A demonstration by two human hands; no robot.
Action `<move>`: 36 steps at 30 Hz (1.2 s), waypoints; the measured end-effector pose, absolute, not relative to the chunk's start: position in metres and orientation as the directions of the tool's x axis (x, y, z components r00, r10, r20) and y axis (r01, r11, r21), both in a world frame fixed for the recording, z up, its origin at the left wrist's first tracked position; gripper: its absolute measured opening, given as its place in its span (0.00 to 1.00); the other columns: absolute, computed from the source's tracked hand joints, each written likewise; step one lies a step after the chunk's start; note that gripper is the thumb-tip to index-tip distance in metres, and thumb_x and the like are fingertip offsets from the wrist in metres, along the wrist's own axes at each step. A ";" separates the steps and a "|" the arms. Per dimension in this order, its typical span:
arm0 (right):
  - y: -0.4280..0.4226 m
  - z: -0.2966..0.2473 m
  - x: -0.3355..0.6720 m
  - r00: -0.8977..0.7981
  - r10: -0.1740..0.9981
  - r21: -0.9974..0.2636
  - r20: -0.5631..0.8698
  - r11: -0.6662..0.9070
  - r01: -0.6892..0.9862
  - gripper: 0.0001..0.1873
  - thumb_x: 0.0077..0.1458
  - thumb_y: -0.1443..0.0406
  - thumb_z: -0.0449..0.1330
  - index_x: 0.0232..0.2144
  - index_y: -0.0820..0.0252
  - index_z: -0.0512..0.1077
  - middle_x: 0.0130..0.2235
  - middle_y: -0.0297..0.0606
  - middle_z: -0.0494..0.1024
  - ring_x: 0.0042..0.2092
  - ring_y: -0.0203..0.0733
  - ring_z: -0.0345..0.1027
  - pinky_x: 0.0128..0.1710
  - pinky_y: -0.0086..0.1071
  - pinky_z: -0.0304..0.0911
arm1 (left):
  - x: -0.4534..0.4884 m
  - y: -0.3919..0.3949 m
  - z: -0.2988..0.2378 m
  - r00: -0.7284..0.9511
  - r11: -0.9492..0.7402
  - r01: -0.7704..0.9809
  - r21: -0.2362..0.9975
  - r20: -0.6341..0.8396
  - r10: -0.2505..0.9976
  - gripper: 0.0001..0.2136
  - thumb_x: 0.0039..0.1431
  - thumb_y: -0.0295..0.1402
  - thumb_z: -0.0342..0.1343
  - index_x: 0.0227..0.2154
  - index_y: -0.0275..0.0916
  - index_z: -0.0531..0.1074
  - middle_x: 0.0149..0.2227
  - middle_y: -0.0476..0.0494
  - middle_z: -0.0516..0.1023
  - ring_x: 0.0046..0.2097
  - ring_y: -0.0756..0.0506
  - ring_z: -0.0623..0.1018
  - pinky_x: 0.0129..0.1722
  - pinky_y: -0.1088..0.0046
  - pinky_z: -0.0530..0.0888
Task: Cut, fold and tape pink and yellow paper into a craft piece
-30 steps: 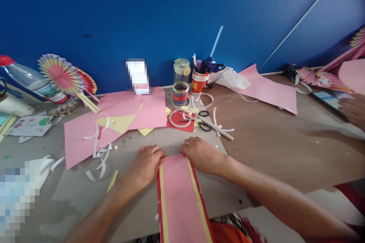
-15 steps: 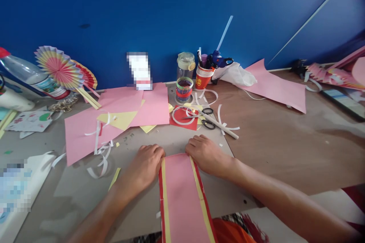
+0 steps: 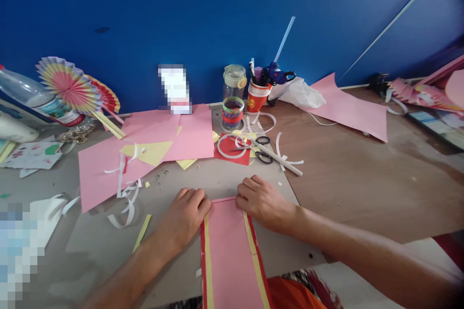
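A long layered paper strip [image 3: 228, 251], pink in the middle with yellow and red borders, lies on the grey table and runs off the near edge. My left hand [image 3: 183, 217] has its fingers curled and pinching the strip's far left corner. My right hand [image 3: 263, 200] is curled the same way on the far right corner. Both thumbs are hidden under the fingers. Black-handled scissors [image 3: 259, 149] lie just beyond my right hand on a red paper square [image 3: 232, 152].
Pink sheets [image 3: 145, 149] with yellow pieces and white paper curls lie at the left. Folded paper fans [image 3: 70, 84] stand at the back left. A jar [image 3: 234, 101] and a red cup of tools [image 3: 258, 94] stand against the blue wall. Another pink sheet [image 3: 348, 108] lies at the right.
Both hands have slid slightly toward me along the strip's far end. Another person's hand at the right edge has left the view.
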State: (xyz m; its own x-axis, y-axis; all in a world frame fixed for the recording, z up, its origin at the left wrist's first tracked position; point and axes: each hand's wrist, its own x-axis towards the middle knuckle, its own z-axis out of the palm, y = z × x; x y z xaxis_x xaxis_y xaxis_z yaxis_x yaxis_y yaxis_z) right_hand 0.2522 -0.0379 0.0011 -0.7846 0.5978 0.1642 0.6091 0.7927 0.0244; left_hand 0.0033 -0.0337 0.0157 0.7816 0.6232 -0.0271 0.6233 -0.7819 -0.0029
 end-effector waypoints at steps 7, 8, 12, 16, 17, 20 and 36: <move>-0.045 0.003 0.252 -0.793 0.600 0.022 0.105 0.796 0.605 0.06 0.55 0.73 0.55 0.26 0.61 0.67 0.31 0.40 0.68 0.34 0.42 0.54 0.34 0.37 0.46 | 0.004 -0.043 0.007 0.823 -0.811 0.569 -0.137 0.099 0.560 0.07 0.56 0.19 0.50 0.30 0.38 0.69 0.30 0.45 0.67 0.31 0.44 0.66 0.35 0.66 0.65; -0.046 0.003 0.252 -0.793 0.602 0.021 0.094 0.795 0.606 0.06 0.55 0.73 0.55 0.27 0.61 0.67 0.31 0.40 0.68 0.34 0.43 0.54 0.33 0.37 0.46 | 0.003 -0.045 0.007 0.823 -0.808 0.568 -0.158 0.108 0.558 0.08 0.56 0.19 0.50 0.31 0.37 0.69 0.31 0.45 0.68 0.32 0.44 0.67 0.36 0.65 0.65; -0.053 0.003 0.256 -0.785 0.615 0.016 0.073 0.786 0.617 0.06 0.56 0.74 0.54 0.30 0.62 0.69 0.33 0.41 0.69 0.35 0.43 0.55 0.33 0.36 0.47 | 0.000 -0.054 0.004 0.811 -0.779 0.584 -0.229 0.126 0.571 0.11 0.56 0.19 0.49 0.39 0.35 0.70 0.36 0.42 0.71 0.34 0.44 0.69 0.38 0.64 0.66; -0.057 0.001 0.258 -0.773 0.632 0.004 0.062 0.774 0.633 0.07 0.58 0.73 0.53 0.33 0.63 0.70 0.36 0.42 0.69 0.37 0.44 0.56 0.34 0.36 0.49 | 0.002 -0.063 0.005 0.757 -0.731 0.649 -0.211 0.086 0.647 0.16 0.54 0.19 0.49 0.45 0.34 0.70 0.34 0.42 0.72 0.33 0.44 0.71 0.36 0.65 0.67; -0.058 0.001 0.258 -0.770 0.636 0.000 0.061 0.771 0.637 0.07 0.58 0.73 0.53 0.34 0.63 0.70 0.36 0.42 0.69 0.38 0.44 0.56 0.34 0.36 0.49 | 0.004 -0.065 0.006 0.736 -0.716 0.671 -0.193 0.059 0.674 0.17 0.54 0.18 0.49 0.46 0.34 0.70 0.35 0.42 0.72 0.33 0.44 0.71 0.36 0.65 0.67; -0.059 -0.001 0.257 -0.763 0.643 -0.004 0.069 0.765 0.644 0.07 0.59 0.73 0.53 0.34 0.63 0.70 0.37 0.43 0.69 0.38 0.45 0.57 0.35 0.36 0.51 | 0.010 -0.069 0.009 0.667 -0.662 0.732 -0.162 -0.035 0.745 0.19 0.54 0.16 0.48 0.48 0.35 0.69 0.36 0.41 0.72 0.33 0.44 0.73 0.35 0.65 0.68; -0.060 -0.001 0.251 -0.715 0.697 -0.044 0.054 0.717 0.696 0.04 0.54 0.73 0.56 0.31 0.62 0.69 0.35 0.40 0.69 0.37 0.44 0.56 0.35 0.36 0.53 | 0.041 -0.081 0.000 0.566 -0.579 0.731 -0.361 -0.153 0.810 0.33 0.54 0.17 0.49 0.62 0.49 0.58 0.35 0.42 0.72 0.19 0.51 0.71 0.24 0.71 0.68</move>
State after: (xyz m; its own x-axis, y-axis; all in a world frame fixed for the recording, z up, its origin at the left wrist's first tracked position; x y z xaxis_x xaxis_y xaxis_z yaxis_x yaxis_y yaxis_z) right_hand 0.2510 -0.0598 -0.0014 -0.7146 0.6974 0.0537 0.6960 0.7166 -0.0442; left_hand 0.0415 -0.0811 0.0005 0.5664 0.8098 -0.1532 0.7308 -0.5794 -0.3609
